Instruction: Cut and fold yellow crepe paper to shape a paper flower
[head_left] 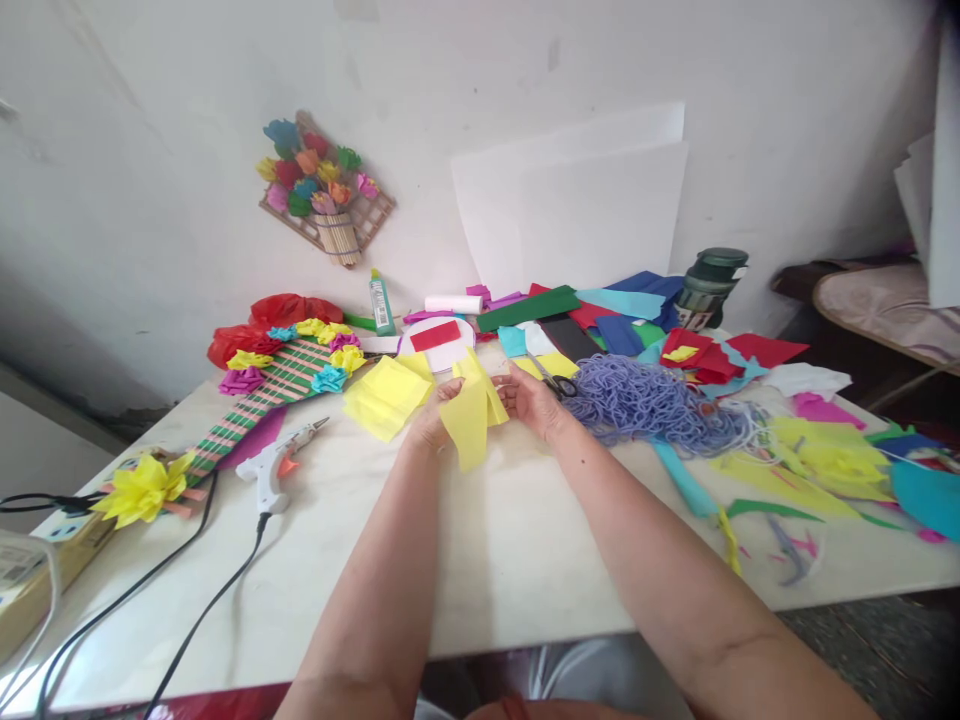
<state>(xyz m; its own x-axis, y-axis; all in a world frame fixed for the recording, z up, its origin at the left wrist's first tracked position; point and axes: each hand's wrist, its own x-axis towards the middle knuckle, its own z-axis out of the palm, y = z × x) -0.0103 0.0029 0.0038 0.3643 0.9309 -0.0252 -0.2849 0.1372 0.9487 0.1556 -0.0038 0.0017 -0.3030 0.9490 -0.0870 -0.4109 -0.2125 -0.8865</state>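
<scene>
Above the middle of the table, my left hand [434, 415] and my right hand [528, 397] hold a folded piece of yellow crepe paper [469, 415] between them. Both hands have their fingers closed on it, and one flap hangs down at the front. Just left of my left hand lies a stack of yellow paper sheets [388, 395]. Black-handled scissors [559, 383] rest beyond my right hand, beside a tangled heap of purple yarn [645, 400]. Behind the hands lies a white rounded card [442, 352] with a red paper strip [435, 335] on it.
A glue gun [270, 470] with a black cord lies on the left, near a striped guitar-shaped craft [259, 405] with paper flowers. A power strip [52, 570] is at the left edge. Coloured paper scraps [825, 460] cover the right side. A dark bottle [709, 285] stands at the back.
</scene>
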